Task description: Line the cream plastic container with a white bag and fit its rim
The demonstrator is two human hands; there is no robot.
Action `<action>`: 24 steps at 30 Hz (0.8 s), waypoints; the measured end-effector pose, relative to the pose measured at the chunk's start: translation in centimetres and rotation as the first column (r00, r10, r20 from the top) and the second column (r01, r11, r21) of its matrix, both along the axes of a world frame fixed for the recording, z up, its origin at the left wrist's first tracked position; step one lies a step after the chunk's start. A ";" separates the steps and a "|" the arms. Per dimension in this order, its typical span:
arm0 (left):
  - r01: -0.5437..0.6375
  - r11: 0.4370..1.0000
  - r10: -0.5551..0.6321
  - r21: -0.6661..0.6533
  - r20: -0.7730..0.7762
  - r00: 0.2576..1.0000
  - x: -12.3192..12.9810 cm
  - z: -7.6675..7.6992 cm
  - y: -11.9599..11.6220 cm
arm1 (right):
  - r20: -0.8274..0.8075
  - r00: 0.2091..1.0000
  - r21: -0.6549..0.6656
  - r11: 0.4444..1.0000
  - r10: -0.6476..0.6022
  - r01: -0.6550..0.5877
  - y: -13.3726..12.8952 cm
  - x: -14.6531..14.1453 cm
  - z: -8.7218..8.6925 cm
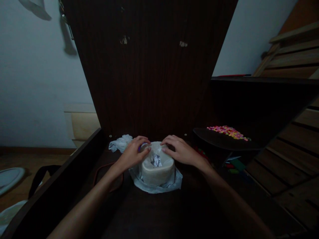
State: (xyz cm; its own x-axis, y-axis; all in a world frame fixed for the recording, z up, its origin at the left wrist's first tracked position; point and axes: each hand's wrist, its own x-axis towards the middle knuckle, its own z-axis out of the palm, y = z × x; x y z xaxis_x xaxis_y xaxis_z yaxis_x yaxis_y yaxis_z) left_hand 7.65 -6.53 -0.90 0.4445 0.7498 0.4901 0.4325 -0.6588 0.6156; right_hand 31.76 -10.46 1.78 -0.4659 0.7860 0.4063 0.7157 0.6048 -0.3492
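Note:
A small bin (159,176) with a pale plastic bag (156,189) lining it stands on the dark desktop. The bag is folded over the rim and its edge flares out around the base. Crumpled paper (157,161) with dark marks lies inside. My left hand (137,149) grips the bag at the far left of the rim, thumb inward and fingers curled; a bit of purple-blue shows under its fingers. Opposite it, my right hand (178,149) has its bent fingers and thumb on the bag at the far right of the rim.
Behind the bin to the left lies a crumpled white plastic bag (121,143). A brown cord or strap loop (96,176) is beside my left forearm. Many small colourful pieces (228,131) cover part of a rounded shelf (211,137) at right. A dark panel (149,83) rises behind.

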 end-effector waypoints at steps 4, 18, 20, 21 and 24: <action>0.001 0.996 -0.006 -0.094 -0.060 0.998 0.2 -1.0 -0.1 | 0.103 0.994 0.006 0.999 -0.038 0.037 2.7 -1.9 -1.4; -0.019 0.928 0.063 -0.373 0.108 0.992 -0.6 -3.4 -0.2 | -0.248 0.923 -0.159 0.952 -0.295 0.261 5.8 -1.7 -3.1; -0.005 0.920 0.059 -0.391 0.127 0.990 -0.7 -3.4 -0.5 | -0.272 0.898 -0.193 0.933 -0.347 0.303 6.2 -1.3 -3.5; 0.005 0.915 0.058 -0.403 0.144 0.988 -0.8 -3.4 -0.7 | -0.282 0.885 -0.213 0.923 -0.371 0.319 6.4 -1.0 -3.7; 0.021 0.906 0.079 -0.423 0.217 0.973 -1.0 -3.3 -1.6 | -0.301 0.852 -0.277 0.894 -0.428 0.351 7.0 -0.5 -4.4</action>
